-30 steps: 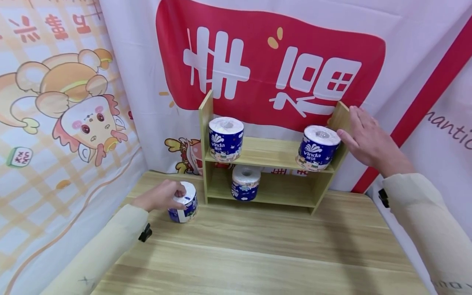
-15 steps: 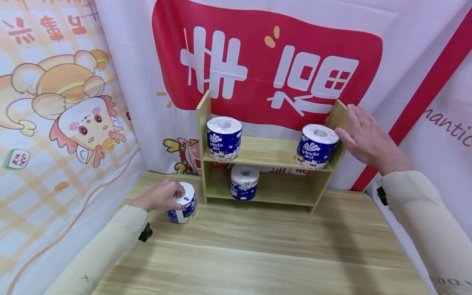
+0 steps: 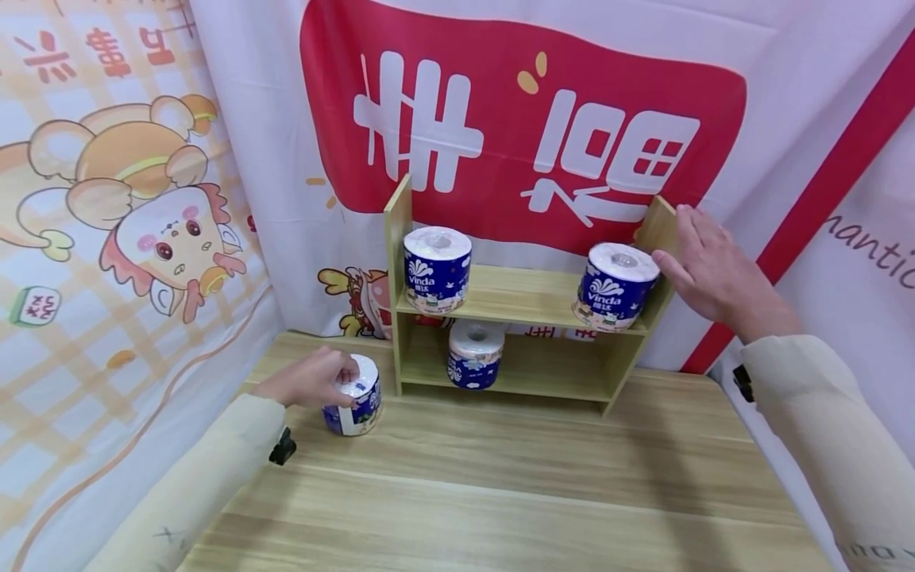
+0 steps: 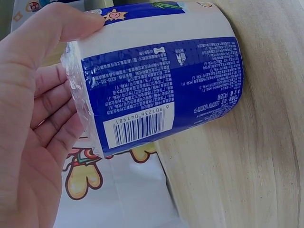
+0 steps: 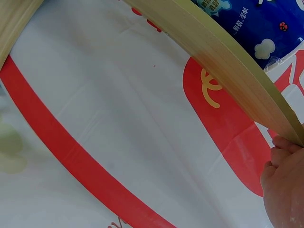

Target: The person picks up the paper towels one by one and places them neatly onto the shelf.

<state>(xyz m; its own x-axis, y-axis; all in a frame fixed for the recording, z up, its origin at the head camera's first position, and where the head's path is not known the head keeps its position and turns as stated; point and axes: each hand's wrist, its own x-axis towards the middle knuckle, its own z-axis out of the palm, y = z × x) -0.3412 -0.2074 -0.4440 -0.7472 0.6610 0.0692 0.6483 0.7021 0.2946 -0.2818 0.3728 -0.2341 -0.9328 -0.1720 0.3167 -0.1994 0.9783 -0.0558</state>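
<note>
In the head view, my left hand [image 3: 313,380] holds a blue and white toilet paper roll [image 3: 363,415] standing on the table left of a small wooden shelf [image 3: 515,295]. The left wrist view shows the thumb on the side of the wrapped roll [image 4: 142,95], the fingers at its plastic-covered end and a barcode facing the camera. My right hand [image 3: 718,270] rests with extended fingers against the top of the shelf's right side panel [image 5: 237,80]. Beside its thumb, a Vinda toilet paper roll [image 3: 616,290] stands on the upper shelf.
Another roll [image 3: 438,272] stands at the upper shelf's left end. One more roll [image 3: 475,356] sits left of middle on the lower shelf. Behind the shelf hangs a white cloth with a red printed patch [image 3: 500,202]. A printed cloth [image 3: 143,349] borders the wooden table [image 3: 486,477] on the left.
The left hand's roll has shifted very slightly toward the front of the table. The right hand stays at the side panel, and the other rolls keep their places.
</note>
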